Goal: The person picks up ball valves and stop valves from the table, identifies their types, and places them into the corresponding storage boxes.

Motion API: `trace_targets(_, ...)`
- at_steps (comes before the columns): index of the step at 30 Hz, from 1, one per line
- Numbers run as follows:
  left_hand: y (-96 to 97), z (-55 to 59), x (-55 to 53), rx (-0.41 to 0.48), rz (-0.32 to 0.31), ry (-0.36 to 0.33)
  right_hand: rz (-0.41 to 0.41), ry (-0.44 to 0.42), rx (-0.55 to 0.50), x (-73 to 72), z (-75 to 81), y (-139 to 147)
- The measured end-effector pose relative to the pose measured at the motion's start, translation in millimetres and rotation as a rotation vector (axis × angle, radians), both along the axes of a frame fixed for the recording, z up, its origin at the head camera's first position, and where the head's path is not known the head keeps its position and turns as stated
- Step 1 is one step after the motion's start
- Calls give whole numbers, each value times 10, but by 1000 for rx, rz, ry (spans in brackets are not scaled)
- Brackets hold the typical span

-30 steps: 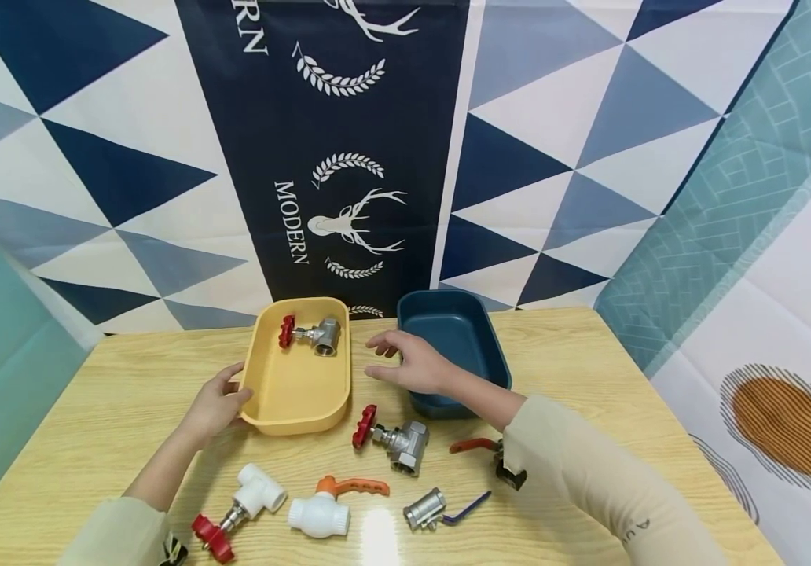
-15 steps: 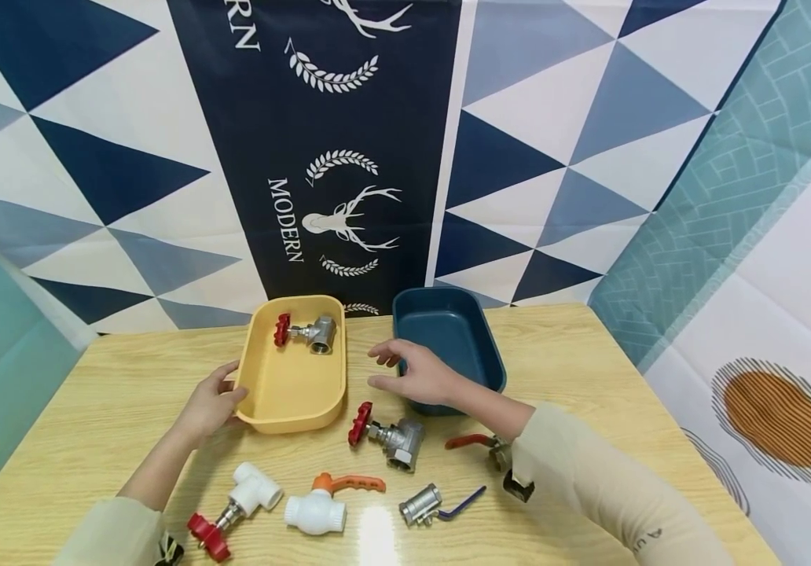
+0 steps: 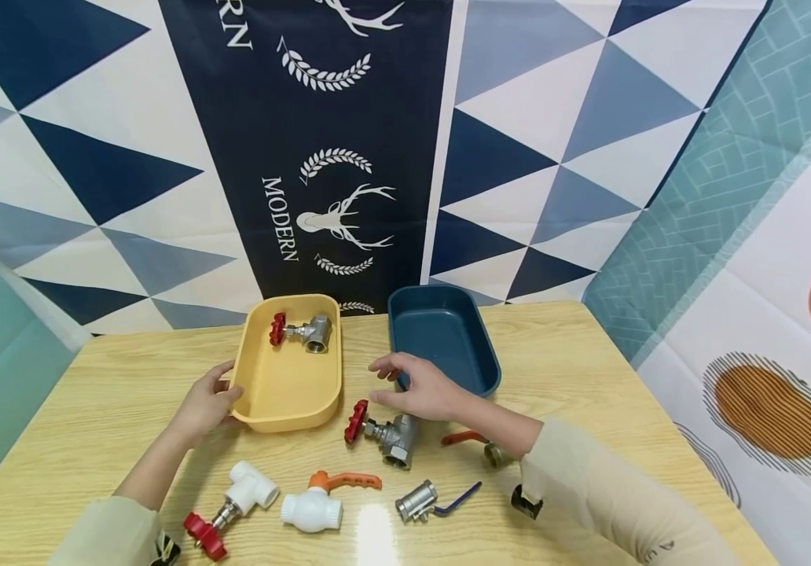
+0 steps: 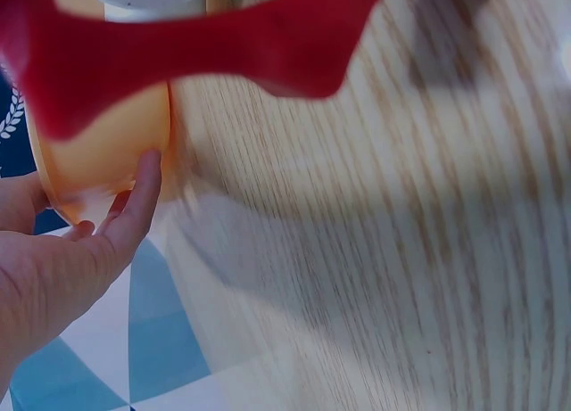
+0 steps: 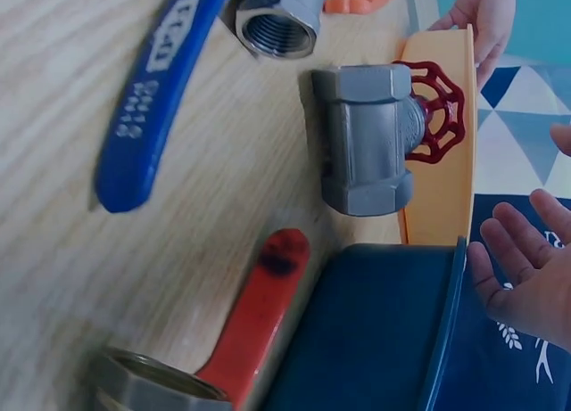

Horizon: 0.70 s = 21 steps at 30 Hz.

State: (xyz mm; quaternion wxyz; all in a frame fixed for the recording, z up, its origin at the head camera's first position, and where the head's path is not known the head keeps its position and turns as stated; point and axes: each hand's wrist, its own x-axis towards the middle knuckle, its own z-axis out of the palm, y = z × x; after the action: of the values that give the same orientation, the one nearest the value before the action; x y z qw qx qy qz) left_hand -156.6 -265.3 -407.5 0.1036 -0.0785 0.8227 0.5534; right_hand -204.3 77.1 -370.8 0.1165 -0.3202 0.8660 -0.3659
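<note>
My left hand (image 3: 203,405) grips the left rim of a yellow tray (image 3: 285,397), thumb over the edge and fingers against the outer wall (image 4: 134,126). Inside that tray lies a steel gate valve with a red handwheel (image 3: 302,332). My right hand (image 3: 423,387) hovers palm inward with loosely bent fingers and holds nothing; it overlaps the near left corner of a dark blue tray (image 3: 441,330). Just below it in the head view, a second steel gate valve (image 3: 394,440) with a red handwheel (image 5: 437,112) lies on the table.
Along the front lie a white plastic valve with red wheel (image 3: 236,503), a white ball valve with orange lever (image 3: 312,509) and a steel ball valve with blue lever (image 3: 420,501). A red-lever valve (image 3: 465,438) is partly hidden by my right forearm. Patterned cloth hangs behind.
My right hand has drawn back slightly toward me, closer to the gate valve on the table. The left hand stays on the yellow tray. The head view has shifted a little.
</note>
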Motion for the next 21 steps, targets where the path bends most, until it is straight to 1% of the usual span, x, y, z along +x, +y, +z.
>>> trace_targets(4, 3, 9, 1, -3, 0, -1, -7, -27, -18, 56, 9, 20)
trace_targets(9, 4, 10, 12, 5, -2, -6, 4, -56, -44, 118, 8, 35)
trace_targets(16, -5, 1, 6, 14, -6, -3, 27, -36, -48, 196, -17, 48)
trace_targets(21, -11, -5, -2, 15, -9, -5, 31, -51, -58, 243, -41, 44)
